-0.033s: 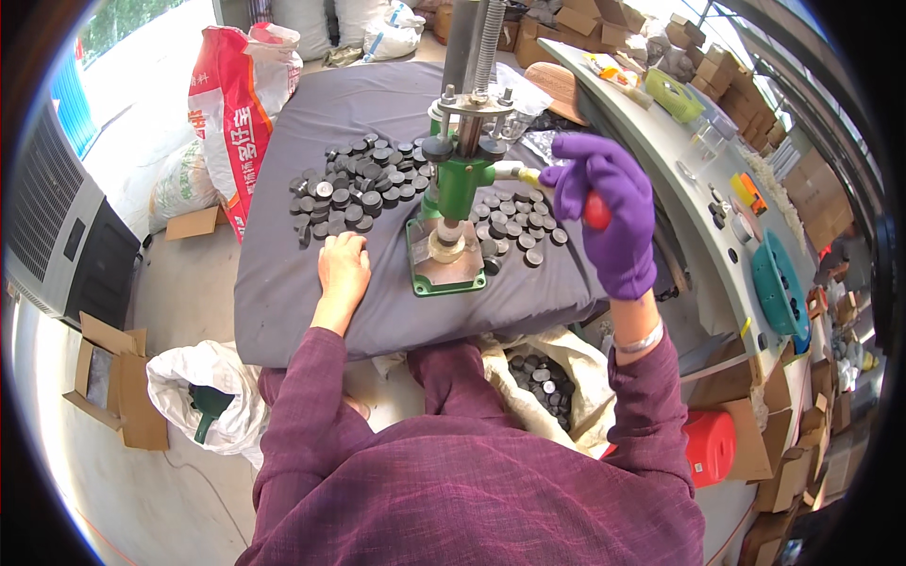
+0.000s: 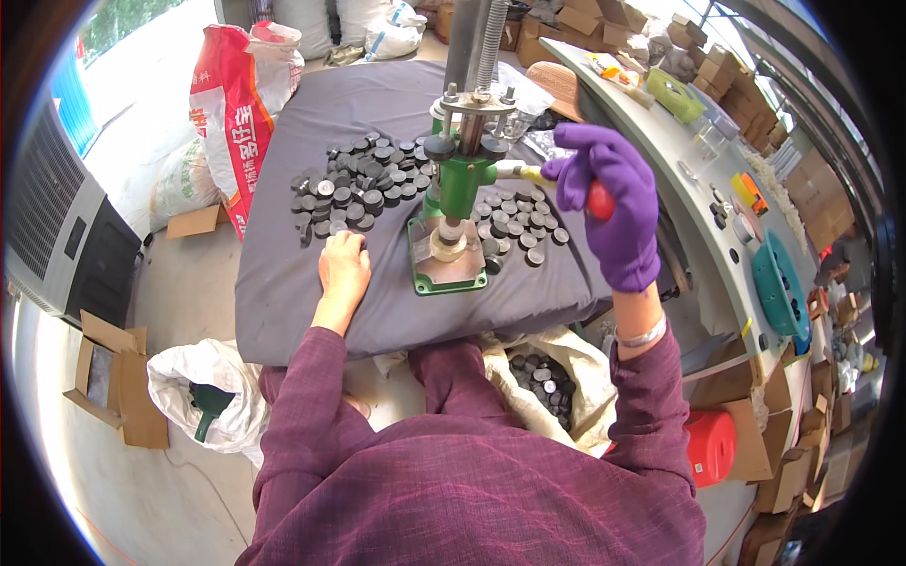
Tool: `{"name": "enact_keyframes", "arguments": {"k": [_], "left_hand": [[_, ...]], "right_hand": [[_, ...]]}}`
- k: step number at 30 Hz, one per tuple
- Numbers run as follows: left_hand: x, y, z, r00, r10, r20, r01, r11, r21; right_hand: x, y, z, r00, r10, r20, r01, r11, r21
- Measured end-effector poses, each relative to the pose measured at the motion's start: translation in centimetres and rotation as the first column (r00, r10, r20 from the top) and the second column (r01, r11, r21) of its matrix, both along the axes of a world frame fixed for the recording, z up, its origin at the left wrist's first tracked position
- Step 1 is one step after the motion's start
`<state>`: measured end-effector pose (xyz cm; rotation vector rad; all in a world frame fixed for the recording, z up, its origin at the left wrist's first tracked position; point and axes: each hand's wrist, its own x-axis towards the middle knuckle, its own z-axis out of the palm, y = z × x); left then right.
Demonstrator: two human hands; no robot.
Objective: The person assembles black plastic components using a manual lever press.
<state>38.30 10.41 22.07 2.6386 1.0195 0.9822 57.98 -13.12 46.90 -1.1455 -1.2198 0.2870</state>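
Observation:
My right hand [image 2: 613, 212], in a purple glove, curls around the red knob [image 2: 600, 201] of the lever on a green hand press [image 2: 464, 189]. The press stands on the cloth-covered table. A pale round fixture [image 2: 447, 244] sits on its base plate, just under the ram. My bare left hand [image 2: 343, 269] rests at the near edge of a pile of black round caps [image 2: 370, 176] left of the press. Its fingers are bent and close together at the caps; what they hold, if anything, is hidden. More grey-faced caps [image 2: 514, 222] lie right of the press.
An open sack [image 2: 595, 377] of caps stands below the table's near edge. At the left are a white bag [image 2: 179, 377] with a green scoop [image 2: 209, 404] and an open carton [image 2: 104, 377]. A side table [image 2: 703, 179] on the right bears a teal basket [image 2: 769, 274].

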Motion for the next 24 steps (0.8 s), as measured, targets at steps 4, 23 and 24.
{"name": "enact_keyframes", "arguments": {"k": [4, 23, 24], "left_hand": [[0.5, -0.3, 0.2, 0.993, 0.087, 0.076, -0.087, 0.996, 0.0], [7.7, -7.4, 4.0, 0.893, -0.095, 0.44, 0.28, 0.883, -0.376], [8.0, -7.4, 3.9, 0.884, -0.079, 0.46, 0.289, 0.867, -0.406]], "right_hand": [[1.0, 0.9, 1.1, 0.999, 0.038, -0.009, -0.038, 0.999, 0.014], [1.1, 1.1, 0.6, 0.999, 0.028, 0.019, -0.029, 0.997, 0.067], [1.0, 1.0, 0.6, 1.0, 0.013, 0.013, -0.014, 0.997, 0.073]]}}
